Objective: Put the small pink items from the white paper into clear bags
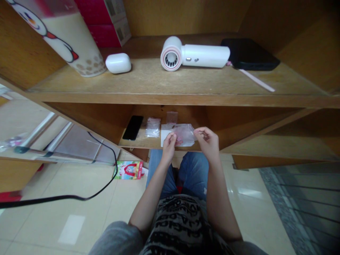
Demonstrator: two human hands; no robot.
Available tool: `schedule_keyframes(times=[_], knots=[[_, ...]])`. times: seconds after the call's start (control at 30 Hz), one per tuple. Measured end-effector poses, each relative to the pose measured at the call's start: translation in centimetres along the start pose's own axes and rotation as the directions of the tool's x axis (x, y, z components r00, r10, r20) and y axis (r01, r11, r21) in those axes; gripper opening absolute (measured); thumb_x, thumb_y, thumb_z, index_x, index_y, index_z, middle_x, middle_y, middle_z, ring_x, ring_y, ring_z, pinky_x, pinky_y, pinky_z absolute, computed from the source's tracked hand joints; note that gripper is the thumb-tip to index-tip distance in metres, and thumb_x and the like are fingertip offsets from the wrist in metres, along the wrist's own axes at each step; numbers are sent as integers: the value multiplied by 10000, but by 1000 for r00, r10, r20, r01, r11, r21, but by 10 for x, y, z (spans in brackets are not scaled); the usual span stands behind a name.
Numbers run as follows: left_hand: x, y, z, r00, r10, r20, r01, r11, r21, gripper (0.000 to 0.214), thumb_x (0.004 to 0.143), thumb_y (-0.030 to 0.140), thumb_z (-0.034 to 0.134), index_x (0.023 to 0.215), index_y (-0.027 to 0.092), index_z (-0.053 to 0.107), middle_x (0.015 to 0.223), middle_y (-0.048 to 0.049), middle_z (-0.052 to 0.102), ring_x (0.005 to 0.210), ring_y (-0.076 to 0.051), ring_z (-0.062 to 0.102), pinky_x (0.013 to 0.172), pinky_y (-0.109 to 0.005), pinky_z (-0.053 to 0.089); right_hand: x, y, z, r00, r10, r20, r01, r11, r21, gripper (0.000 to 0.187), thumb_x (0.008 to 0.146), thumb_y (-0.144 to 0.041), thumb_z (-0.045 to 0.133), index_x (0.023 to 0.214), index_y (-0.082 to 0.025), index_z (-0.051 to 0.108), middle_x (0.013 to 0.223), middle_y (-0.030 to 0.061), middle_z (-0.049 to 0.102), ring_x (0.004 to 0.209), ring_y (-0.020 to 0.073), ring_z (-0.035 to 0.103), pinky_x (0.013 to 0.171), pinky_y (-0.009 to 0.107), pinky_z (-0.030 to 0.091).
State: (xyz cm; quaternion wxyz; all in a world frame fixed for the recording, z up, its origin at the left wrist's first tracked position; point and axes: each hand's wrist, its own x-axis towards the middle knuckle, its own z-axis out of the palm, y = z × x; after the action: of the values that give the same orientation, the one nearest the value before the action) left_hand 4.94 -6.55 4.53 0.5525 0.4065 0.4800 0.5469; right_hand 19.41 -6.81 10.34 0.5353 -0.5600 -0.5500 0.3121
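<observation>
Head view, looking down past the person's knees at a wooden shelf unit. Both hands are raised in front of the lower shelf (138, 142) with a small plastic bag (186, 134) stretched between them. The left hand (169, 142) pinches the bag's left edge between thumb and fingertips. The right hand (206, 139) pinches its upper right corner, with the other fingers curled in. The bag is clear and shows something pinkish inside. It hangs just above the shelf's front edge, partly over a white card (164, 137) lying there.

As a judgement of progress, this one bag is up and being handled at its top edge. It is too small in the picture to tell whether its mouth is open or sealed. Two more bags lie on the shelf with no hand on them, one (153, 127) beside a black phone (132, 127) and a smaller one (172, 117) further back. So the handling looks partway through at most.

The upper shelf (148, 83) holds a white hair dryer (196, 56), a white case (118, 63), a black box (249, 54) and a printed cup (71, 39). A black cable (79, 197) and a booklet (129, 170) lie on the floor.
</observation>
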Motion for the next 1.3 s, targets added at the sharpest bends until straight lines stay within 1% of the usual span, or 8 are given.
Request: schedule_keyframes(times=[0.17,0.37,0.5,0.6,0.7,0.8,0.93,1.3], knots=[[3,10,-4,999,38,-29,-38,999,-3,339,800,495,532,885,169,568,761,-1,580,653,-91,576,646,-228,519,2,5,1,995,-2,-97,11,995,98,182,761,-377,602,832,-211,575,696,-1,569,598,120,496,521,233,375],[5,21,-9,997,81,-12,-81,997,10,337,785,479,561,895,162,597,741,-10,594,681,-102,572,636,-231,517,0,2,-2,993,-95,75,96,995,-2,225,814,-408,551,769,-200,622,773,21,580,663,131,513,568,249,381],[4,27,-9,995,89,32,-90,995,35,357,758,492,591,895,164,615,779,-29,637,708,-124,603,631,-248,520,1,4,2,985,-95,142,98,995,-12,262,815,-437,544,797,-206,665,790,32,601,720,153,533,605,261,392],[3,30,-8,995,96,28,-97,994,50,379,743,511,599,890,163,630,760,-27,649,654,-124,606,623,-266,526,2,10,8,991,-35,128,27,998,59,311,815,-475,525,788,-206,678,689,17,577,663,150,517,576,260,386],[1,34,-8,993,117,15,-117,992,37,395,756,513,587,942,168,639,771,-30,663,623,-119,609,635,-275,530,1,19,16,994,91,55,-100,976,193,345,811,-505,513,767,-205,676,529,-32,445,504,105,410,481,233,323],[0,39,-9,990,137,34,-139,990,40,411,791,504,552,1046,189,618,815,-46,684,671,-133,635,682,-290,534,1,27,26,970,243,16,-232,899,370,373,795,-543,506,809,-206,668,475,-69,329,411,73,287,404,216,233],[-2,41,-11,982,178,65,-183,979,90,389,826,468,524,1101,201,590,892,-64,696,744,-148,653,731,-302,527,1,33,36,925,380,6,-324,780,535,399,738,-573,548,848,-201,641,515,-75,384,375,45,228,353,205,154],[-12,48,-10,944,295,148,-326,902,283,271,848,369,521,1036,187,591,1014,-75,662,889,-152,622,820,-293,486,-2,34,46,860,496,118,-434,591,680,391,705,-576,583,871,-222,597,476,-104,346,324,29,220,298,184,161]])
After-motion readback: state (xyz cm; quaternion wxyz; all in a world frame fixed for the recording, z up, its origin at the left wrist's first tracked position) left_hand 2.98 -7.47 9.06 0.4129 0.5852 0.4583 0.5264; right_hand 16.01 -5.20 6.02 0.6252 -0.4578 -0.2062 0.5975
